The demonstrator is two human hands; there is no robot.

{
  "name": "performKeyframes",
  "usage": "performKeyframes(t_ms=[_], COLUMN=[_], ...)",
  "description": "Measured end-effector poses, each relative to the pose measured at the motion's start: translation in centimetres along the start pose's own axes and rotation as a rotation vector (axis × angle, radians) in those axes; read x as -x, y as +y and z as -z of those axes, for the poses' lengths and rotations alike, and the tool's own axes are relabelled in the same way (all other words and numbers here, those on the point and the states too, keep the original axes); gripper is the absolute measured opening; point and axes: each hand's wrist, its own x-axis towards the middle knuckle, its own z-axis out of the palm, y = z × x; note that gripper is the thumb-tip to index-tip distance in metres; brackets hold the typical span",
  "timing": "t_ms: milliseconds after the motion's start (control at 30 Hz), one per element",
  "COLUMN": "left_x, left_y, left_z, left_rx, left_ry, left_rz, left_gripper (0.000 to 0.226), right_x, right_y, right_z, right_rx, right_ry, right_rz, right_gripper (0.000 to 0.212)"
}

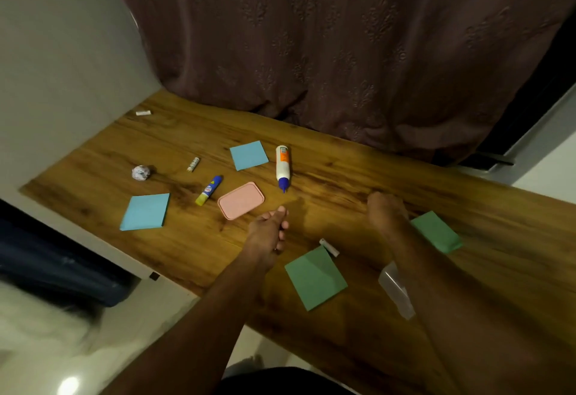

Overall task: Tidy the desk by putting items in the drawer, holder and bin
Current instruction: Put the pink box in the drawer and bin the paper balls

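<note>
Wooden desk is cluttered, nothing sorted yet by the look of it. Left hand hovers just beside the pink rounded-rectangle plastic lid, fingers loosely curled, holding nothing, probably about to take it. Right hand is blurred over bare wood, curled; cannot tell its grip. Two blue square sticky pads, two green ones, white glue bottle with blue nozzle, blue-yellow glue stick and crumpled paper ball lie scattered. Clear plastic container sits partly under the right forearm, maybe the holder. Drawer and bin not in view.
</note>
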Motion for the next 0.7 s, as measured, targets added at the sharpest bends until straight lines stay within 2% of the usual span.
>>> performKeyframes(t_ms=[167,367,500,567,600,700], left_x=[-0.4,-1.3,-3.3,-4.8,-5.6,-7.8], left_y=[0.6,3.4,5.8,7.2,8.0,10.6], left_z=[0.6,2.4,4.5,6.4,7.5,11.1], left_rx=[-0.058,-0.117,-0.185,-0.222,-0.249,-0.390], left_ry=[0.083,0.113,0.132,0.166,0.186,0.260], left_rz=[-0.011,0.003,-0.023,-0.042,-0.064,-0.152], left_gripper=[0.034,0.058,0.073,0.084,0.080,0.084], right_x=[0.3,0.5,0.1,-0.2,-0.2,-0.2], right_y=[-0.6,-4.4,-8.7,-11.2,-12.5,-16.2], right_z=[-0.1,1.3,2.7,3.1,3.2,3.3], right_rx=[-0.104,-0.838,-1.240,-1.305,-1.301,-1.235], right_ry=[0.019,-0.035,-0.120,-0.140,-0.142,-0.114], right_rz=[0.076,-0.005,-0.224,-0.308,-0.297,-0.157], right_gripper=[0.024,0.020,0.030,0.038,0.040,0.038])
